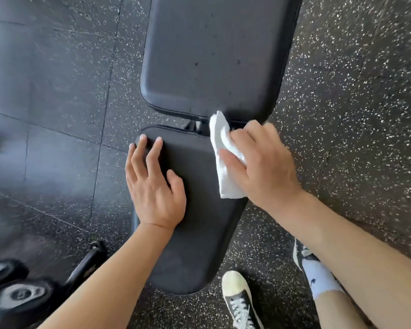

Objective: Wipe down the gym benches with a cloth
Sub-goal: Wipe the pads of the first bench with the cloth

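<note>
R hand (pixel 261 162) gripped a white cloth (pixel 226 162), its fingers (pixel 230 160) curled over it, pressing it on the far R corner of the black seat pad (pixel 195 233), next to the gap before the back pad (pixel 211 55). L hand (pixel 152 184) lay flat on the seat pad's L edge, fingers straight & spread, holding nothing. Speckled rubber floor (pixel 354 103) all round; dumbbells (pixel 17 293) lower L, sneakers (pixel 240 298) by the pad's near end.
</note>
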`<state>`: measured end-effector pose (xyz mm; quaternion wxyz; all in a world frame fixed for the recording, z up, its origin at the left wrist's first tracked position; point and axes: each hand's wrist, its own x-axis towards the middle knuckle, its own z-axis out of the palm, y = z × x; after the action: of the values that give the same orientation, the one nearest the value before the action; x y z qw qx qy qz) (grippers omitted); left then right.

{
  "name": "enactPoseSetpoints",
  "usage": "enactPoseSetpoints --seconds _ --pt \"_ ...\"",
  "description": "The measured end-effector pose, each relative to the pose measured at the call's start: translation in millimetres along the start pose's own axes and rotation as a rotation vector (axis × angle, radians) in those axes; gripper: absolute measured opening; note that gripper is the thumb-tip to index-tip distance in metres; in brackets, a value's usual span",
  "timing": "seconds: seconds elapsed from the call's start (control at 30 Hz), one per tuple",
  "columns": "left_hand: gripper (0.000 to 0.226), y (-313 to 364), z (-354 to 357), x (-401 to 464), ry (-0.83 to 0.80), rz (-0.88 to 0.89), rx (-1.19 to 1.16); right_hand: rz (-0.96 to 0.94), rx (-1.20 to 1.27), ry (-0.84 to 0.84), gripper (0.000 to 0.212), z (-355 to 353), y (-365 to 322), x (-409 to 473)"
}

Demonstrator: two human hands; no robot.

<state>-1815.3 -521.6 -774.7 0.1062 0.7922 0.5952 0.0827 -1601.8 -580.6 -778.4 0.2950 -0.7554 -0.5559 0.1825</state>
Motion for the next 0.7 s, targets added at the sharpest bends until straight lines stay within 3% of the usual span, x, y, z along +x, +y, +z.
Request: enactPoseSetpoints --seconds 0.2,0.4,0.53,0.7 --pt "0.065 -3 4 -1 0.012 0.022 -0.027 0.081 0.080 0.188 0.030 25 -10 7" --pt "0.062 -7 8 -3 0.036 0.044 -0.049 0.386 0.364 0.342 0.023 32 -11 -58" --pt "0.061 -9 7 -1 0.051 0.049 -0.060 0.510 0.607 0.338 0.027 49 -42 -118" --pt "0.062 -8 8 -2 0.060 0.055 -0.060 0.572 0.695 0.341 0.018 75 -71 -169"
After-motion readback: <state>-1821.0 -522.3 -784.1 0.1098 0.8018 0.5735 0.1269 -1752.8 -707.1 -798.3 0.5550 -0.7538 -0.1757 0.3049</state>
